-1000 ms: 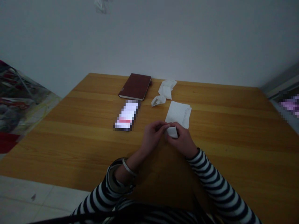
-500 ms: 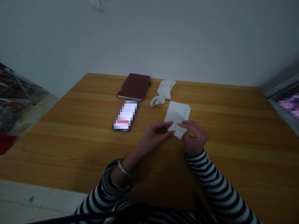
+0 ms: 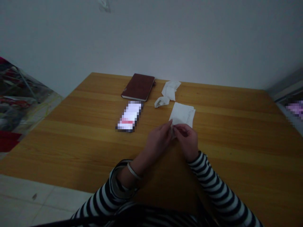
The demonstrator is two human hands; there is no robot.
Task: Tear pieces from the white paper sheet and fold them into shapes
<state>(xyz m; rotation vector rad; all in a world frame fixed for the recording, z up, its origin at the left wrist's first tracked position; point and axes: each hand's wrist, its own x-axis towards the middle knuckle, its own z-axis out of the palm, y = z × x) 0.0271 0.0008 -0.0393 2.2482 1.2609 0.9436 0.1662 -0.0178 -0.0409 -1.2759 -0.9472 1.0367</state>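
My left hand [image 3: 159, 140] and my right hand [image 3: 188, 138] meet over the near part of the table, fingertips pinched together. Between them is a small piece of white paper [image 3: 173, 135], mostly covered by the fingers. Just beyond the hands lies a short stack of white paper sheets [image 3: 182, 113], with some writing along its right side. Farther back are a crumpled paper scrap [image 3: 162, 101] and a creased strip of paper [image 3: 169, 90].
A dark red notebook [image 3: 139, 87] rests near the back edge of the wooden table [image 3: 78, 126]. In front of it lies a phone [image 3: 130, 116] with a lit, blurred screen. A pale wall [image 3: 165, 37] rises behind the table.
My right hand has moved left and closed in against my left hand, which has turned inward. The small paper, spread out in view before, is now mostly hidden by fingers.
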